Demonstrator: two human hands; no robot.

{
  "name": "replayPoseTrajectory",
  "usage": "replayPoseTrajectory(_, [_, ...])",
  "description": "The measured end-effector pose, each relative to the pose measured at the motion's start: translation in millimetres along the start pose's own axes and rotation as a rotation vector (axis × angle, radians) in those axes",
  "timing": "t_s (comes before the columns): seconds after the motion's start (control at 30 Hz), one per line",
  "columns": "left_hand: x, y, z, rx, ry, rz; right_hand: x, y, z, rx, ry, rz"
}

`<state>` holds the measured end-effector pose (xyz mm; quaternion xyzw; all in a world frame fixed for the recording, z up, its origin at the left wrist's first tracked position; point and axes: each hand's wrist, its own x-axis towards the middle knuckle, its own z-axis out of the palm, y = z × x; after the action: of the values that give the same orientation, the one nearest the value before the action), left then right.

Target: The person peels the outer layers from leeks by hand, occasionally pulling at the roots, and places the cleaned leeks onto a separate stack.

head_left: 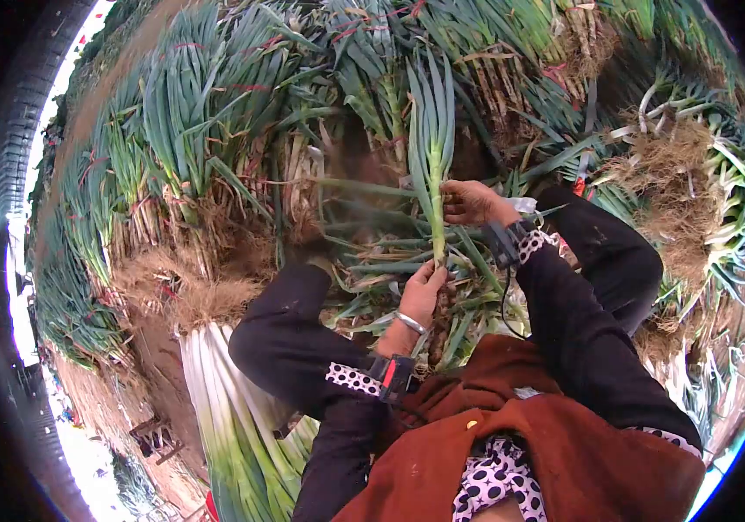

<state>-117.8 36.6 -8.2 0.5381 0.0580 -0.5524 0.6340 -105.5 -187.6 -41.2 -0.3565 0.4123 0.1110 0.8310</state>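
A long leek (435, 174) stands nearly upright in front of me, its green leaves fanned toward the top of the view. My left hand (419, 300), with a silver bracelet at the wrist, pinches its lower stalk between thumb and fingers. Higher up, my right hand (474, 204) has curled fingers closed against the right side of the stalk; the exact grip is partly hidden. Loose leaves and trimmings (381, 252) lie behind and beneath my hands, between my knees.
Tied bundles of leeks (181, 113) crowd the far side and left. Peeled white leeks (233, 391) lie by my left knee. On the right is a pile with tangled roots (673, 183). An orange-handled blade (580, 184) stands near my right knee.
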Motion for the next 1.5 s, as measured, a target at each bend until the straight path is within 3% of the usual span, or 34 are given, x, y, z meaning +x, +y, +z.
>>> replayPoseTrajectory(0.27, [9.9, -18.1, -8.0, -0.002, -0.012, 0.076, 10.4, 0.4, 7.3, 0.088, -0.175, 0.025])
replayPoseTrajectory(0.4, [10.6, -19.0, -6.1, -0.030, 0.080, 0.114, 8.0, -2.3, 18.7, 0.009, -0.180, -0.026])
replayPoseTrajectory(0.57, [7.1, -9.6, -7.8, -0.089, 0.124, 0.078, 47.0, 24.8, 12.8, -0.016, -0.038, -0.109])
replayPoseTrajectory(0.6, [1.7, 1.6, -4.6, -0.399, -0.087, -0.019, 63.4, 40.3, 1.5, -0.014, -0.040, -0.109])
replayPoseTrajectory(0.63, [1.1, 9.7, -3.4, -0.706, -0.303, -0.115, 83.5, 59.2, -14.8, -0.207, -0.115, -0.367])
replayPoseTrajectory(0.7, [7.1, 7.7, -6.5, -0.823, -0.348, -0.148, 83.5, 66.4, -14.7, -0.398, -0.201, -0.621])
replayPoseTrajectory(0.77, [14.5, 1.9, -13.4, -1.063, -0.543, -0.187, 30.7, 34.0, 7.4, 0.477, -0.407, -0.045])
replayPoseTrajectory(0.8, [15.1, 1.7, -13.8, -1.109, -0.523, -0.211, -1.9, 16.1, 30.9, 0.461, -0.310, 0.021])
replayPoseTrajectory(0.93, [20.0, -4.8, -17.8, -1.049, -0.652, -0.197, 39.2, 51.5, 22.5, 0.276, -0.243, -0.027])
replayPoseTrajectory(1.0, [17.7, 5.6, -15.7, -0.512, -0.235, -0.288, 34.0, 48.3, 20.0, 0.211, -0.197, -0.092])
replayPoseTrajectory(1.03, [37.0, -5.7, -34.1, -0.200, -0.194, -0.220, 27.5, 48.5, 21.1, 0.150, -0.144, -0.149])
replayPoseTrajectory(1.07, [63.2, -11.1, -56.2, -0.037, -0.100, -0.185, 16.6, 42.2, 26.9, 0.055, -0.016, -0.202])
replayPoseTrajectory(1.1, [83.5, -3.4, -70.5, 0.126, -0.007, -0.148, 12.8, 40.1, 29.6, 0.053, -0.019, -0.204])
replayPoseTrajectory(1.17, [78.4, 58.3, -49.8, 0.041, 0.133, -0.011, 6.1, 36.0, 34.5, -0.361, 0.120, -0.393])
replayPoseTrajectory(1.2, [96.1, 74.7, -49.0, 0.023, 0.069, 0.048, -34.2, 15.1, 56.1, -0.406, 0.069, -0.436])
replayPoseTrajectory(1.27, [113.4, 100.1, -42.5, -0.001, 0.015, 0.111, -29.3, 24.1, 65.1, -0.378, 0.012, -0.522])
replayPoseTrajectory(1.33, [105.4, 134.2, -14.6, 0.034, 0.043, 0.376, -25.8, 23.5, 69.6, -0.362, 0.015, -0.591])
replayPoseTrajectory(1.43, [90.1, 164.5, -9.8, -0.107, 0.038, 0.431, -41.2, 1.2, 78.9, -0.148, -0.033, -0.575])
replayPoseTrajectory(1.5, [76.4, 181.5, -12.1, -0.075, -0.031, 0.463, -46.3, -10.8, 78.1, -0.198, -0.038, -0.525])
